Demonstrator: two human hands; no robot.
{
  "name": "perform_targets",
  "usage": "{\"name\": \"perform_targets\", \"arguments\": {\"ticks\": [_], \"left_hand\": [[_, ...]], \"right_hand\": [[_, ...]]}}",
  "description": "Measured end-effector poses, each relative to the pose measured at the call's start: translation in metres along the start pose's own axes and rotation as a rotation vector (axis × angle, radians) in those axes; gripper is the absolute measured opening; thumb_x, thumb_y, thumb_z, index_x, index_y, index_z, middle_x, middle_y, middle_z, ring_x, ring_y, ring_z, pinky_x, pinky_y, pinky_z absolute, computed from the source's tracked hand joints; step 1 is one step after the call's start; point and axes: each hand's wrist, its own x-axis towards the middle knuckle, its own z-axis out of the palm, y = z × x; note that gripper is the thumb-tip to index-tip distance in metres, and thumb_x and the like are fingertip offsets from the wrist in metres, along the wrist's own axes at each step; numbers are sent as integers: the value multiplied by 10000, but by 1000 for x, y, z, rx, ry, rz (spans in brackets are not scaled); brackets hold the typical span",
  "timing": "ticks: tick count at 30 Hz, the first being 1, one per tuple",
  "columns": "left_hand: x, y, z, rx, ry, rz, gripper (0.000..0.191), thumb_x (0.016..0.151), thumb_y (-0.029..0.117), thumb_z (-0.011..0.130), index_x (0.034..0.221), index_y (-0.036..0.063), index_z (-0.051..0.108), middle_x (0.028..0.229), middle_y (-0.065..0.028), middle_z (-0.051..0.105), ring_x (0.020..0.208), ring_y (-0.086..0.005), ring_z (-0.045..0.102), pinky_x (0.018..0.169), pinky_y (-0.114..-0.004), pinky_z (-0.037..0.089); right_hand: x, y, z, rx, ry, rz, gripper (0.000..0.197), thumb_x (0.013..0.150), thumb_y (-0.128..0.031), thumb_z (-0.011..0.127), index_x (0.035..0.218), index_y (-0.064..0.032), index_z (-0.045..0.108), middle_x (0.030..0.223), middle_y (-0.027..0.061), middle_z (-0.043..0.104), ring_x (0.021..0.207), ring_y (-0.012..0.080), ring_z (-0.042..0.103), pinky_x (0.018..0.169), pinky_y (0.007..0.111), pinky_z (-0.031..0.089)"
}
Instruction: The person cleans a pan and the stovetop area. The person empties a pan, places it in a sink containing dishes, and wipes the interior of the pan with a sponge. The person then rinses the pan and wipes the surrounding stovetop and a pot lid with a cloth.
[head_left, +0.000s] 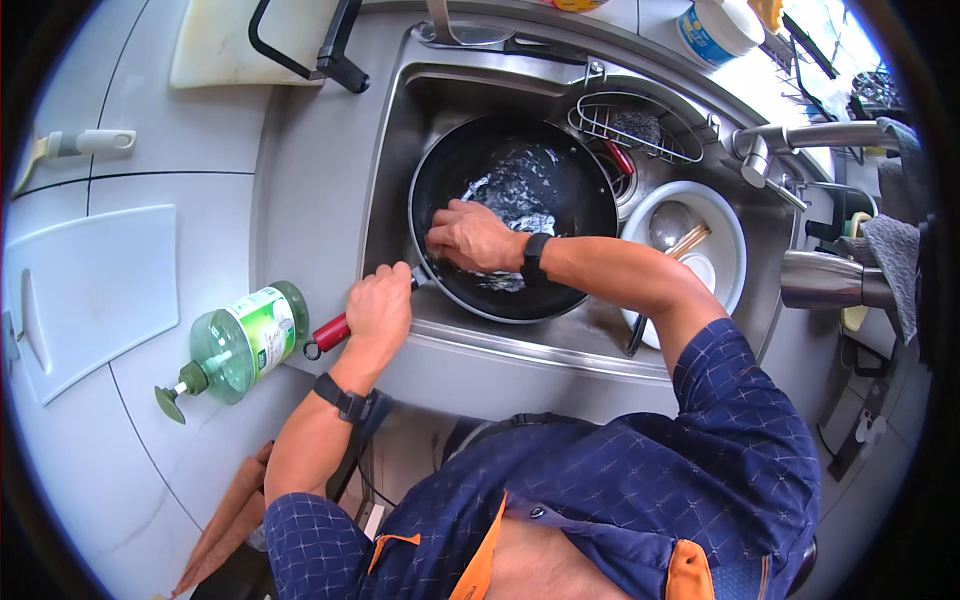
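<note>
A large black frying pan (589, 187) sits in the stainless steel sink (450, 91), with shiny water (517, 180) across its bottom. Its red handle (330, 334) points toward the lower left, over the sink's front rim. My left hand (380, 304) is closed around that handle. Inside the pan, my right hand (476, 236) reaches to the left part of the bottom, fingers curled down. Whatever may be under those fingers is hidden. Right of the pan, a white bowl (738, 240) holds wooden chopsticks (688, 240), a metal ladle or spoon (670, 223) and a smaller white dish (699, 270).
A wire basket (592, 124) with a steel scourer (637, 127) hangs at the sink's back wall. The faucet (757, 161) stands right. On the left counter are a green pump bottle (241, 345) and a white cutting board (105, 292). A white tub (718, 34) stands behind.
</note>
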Motion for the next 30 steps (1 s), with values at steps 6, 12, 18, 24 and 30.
{"name": "perform_targets", "arguments": {"ticks": [6,12,18,24,30], "left_hand": [[1,11,-6,-33,18,-10,99,765,-11,584,795,50,511,779,-150,601,708,-356,635,635,-448,511],[-2,2,-3,-22,49,-28,106,769,-6,594,799,53,511,771,-140,601,710,-346,640,633,-443,513],[3,-5,-1,-9,28,-16,130,745,-18,610,798,52,514,772,-132,606,715,-336,647,628,-435,520],[-1,-15,-1,31,3,-11,87,778,26,599,802,72,530,778,-113,611,727,-294,658,650,-410,529],[1,-20,13,34,17,-6,87,779,34,604,804,77,533,780,-106,612,718,-293,658,646,-407,526]], "right_hand": [[26,71,-24,-196,64,383,207,786,-90,598,980,-157,631,964,134,611,794,353,657,686,459,542],[-34,109,-64,-396,141,844,196,850,-99,549,1043,-86,574,1017,200,619,860,404,660,721,518,532],[-2,123,-21,-204,567,898,238,824,-166,621,1012,-33,563,993,236,626,913,447,619,774,525,510],[53,36,29,146,470,455,142,750,20,525,844,-37,614,878,193,617,846,401,608,756,463,513],[3,-23,13,417,-35,269,148,756,6,544,876,-13,627,902,194,619,848,399,612,748,458,518]]}}
